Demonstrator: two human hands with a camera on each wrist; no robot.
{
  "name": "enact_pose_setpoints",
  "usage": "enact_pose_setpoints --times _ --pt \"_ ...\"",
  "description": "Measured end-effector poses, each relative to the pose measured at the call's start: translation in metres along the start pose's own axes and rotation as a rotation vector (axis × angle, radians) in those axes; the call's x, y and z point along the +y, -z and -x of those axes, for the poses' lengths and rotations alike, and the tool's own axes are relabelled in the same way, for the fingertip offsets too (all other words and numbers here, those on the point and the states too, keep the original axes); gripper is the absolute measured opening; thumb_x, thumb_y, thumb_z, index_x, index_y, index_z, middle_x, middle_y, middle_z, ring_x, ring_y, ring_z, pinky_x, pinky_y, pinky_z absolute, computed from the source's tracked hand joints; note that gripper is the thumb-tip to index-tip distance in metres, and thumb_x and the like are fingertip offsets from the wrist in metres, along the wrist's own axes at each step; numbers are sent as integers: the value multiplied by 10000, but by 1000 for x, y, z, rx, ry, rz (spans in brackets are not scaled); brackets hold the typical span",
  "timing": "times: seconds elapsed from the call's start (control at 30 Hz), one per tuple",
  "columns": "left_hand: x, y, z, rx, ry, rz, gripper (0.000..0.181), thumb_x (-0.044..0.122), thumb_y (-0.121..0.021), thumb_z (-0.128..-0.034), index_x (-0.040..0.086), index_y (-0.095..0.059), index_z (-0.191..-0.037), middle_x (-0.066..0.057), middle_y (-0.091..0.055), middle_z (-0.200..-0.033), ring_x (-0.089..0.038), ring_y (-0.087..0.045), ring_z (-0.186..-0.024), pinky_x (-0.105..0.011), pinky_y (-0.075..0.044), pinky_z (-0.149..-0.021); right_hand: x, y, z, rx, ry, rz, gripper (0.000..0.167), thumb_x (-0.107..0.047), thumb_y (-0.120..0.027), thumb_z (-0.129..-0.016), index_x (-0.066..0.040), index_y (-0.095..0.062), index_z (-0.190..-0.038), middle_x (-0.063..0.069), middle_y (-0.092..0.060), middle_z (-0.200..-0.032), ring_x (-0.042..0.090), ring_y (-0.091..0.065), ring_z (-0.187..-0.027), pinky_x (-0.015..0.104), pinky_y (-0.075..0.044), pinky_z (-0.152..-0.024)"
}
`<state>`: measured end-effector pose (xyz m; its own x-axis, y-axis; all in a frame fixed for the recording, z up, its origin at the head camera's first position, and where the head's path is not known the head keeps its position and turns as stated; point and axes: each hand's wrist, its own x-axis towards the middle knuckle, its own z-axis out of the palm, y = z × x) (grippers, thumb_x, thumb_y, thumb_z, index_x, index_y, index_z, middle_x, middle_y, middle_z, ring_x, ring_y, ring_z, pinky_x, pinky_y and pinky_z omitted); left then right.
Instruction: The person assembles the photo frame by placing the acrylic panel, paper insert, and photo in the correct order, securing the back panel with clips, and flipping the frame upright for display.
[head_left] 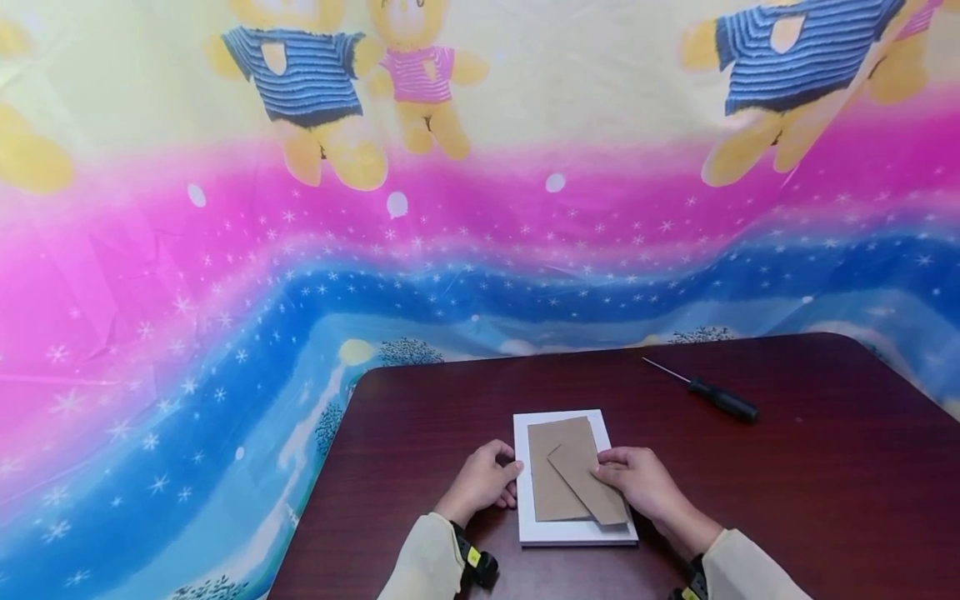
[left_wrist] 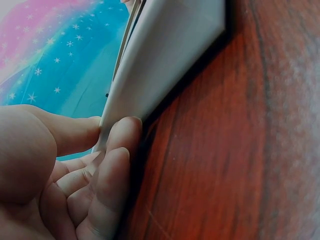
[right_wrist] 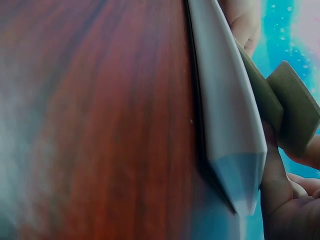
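A white picture frame (head_left: 527,533) lies on the table, with a brown backing board (head_left: 547,492) on it. A narrow brown stand leg (head_left: 588,487) slants across the board. My left hand (head_left: 487,477) grips the frame's left edge; in the left wrist view the thumb (left_wrist: 75,132) presses the rim and curled fingers (left_wrist: 117,170) meet its side. My right hand (head_left: 645,483) pinches the backing board with its leg at the right side. In the right wrist view the stand leg (right_wrist: 297,110) stands out from the board, the fingers (right_wrist: 275,170) partly behind it.
A screwdriver (head_left: 723,400) with a black handle lies at the back right of the dark red-brown table (head_left: 787,467). Behind the table hangs a printed cloth (head_left: 480,225) with bears and snowflakes. Each wrist wears a black strap with a camera (head_left: 480,564).
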<state>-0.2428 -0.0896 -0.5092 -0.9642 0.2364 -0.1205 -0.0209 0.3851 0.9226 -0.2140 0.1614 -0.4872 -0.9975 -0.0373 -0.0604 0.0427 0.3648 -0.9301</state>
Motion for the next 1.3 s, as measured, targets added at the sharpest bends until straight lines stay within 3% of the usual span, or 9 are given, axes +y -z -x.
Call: enact_pose_setpoints --times 0.3,0.47,0.63,0.97,1.3 --pt "0 1 0 -4 11 -3 205 149 -620 -967 14 -543 -1101 -84 -617 -596 -168 -603 -454 -306 -525 -438 -7 0 -1 55 123 346 192 -132 -745 -844 19 -725 -963 66 -715 -850 151 -648 -778 342 -531 -668" --pt "1 1 0 -4 8 -2 206 151 -619 -968 14 -543 -1102 -80 -618 -595 -167 -601 -454 -306 -524 -438 -9 0 0 57 156 462 149 -194 -740 -851 -58 -735 -910 -14 -671 -767 114 -558 -677 318 -474 -615" --pt "1 0 0 -1 -2 -1 202 150 -620 -968 11 -544 -1095 -81 -616 -596 -168 -602 -454 -312 -526 -440 -11 0 1 41 175 562 191 -253 -729 -860 -70 -732 -914 -48 -614 -684 114 -502 -621 312 -433 -581" --pt "1 -1 -2 9 4 -13 200 158 -627 -965 21 -550 -1089 -90 -617 -605 -178 -605 -454 -315 -525 -440 -12 0 2 11 166 618 261 -267 -715 -875 -34 -725 -992 -44 -507 -579 129 -454 -555 306 -382 -524" --pt "0 0 -2 8 -2 -3 199 149 -624 -966 14 -544 -1088 -89 -613 -599 -171 -600 -447 -317 -524 -436 -13 0 2 10 161 642 279 -275 -721 -864 -36 -725 -1007 -34 -520 -609 130 -460 -565 304 -384 -522"
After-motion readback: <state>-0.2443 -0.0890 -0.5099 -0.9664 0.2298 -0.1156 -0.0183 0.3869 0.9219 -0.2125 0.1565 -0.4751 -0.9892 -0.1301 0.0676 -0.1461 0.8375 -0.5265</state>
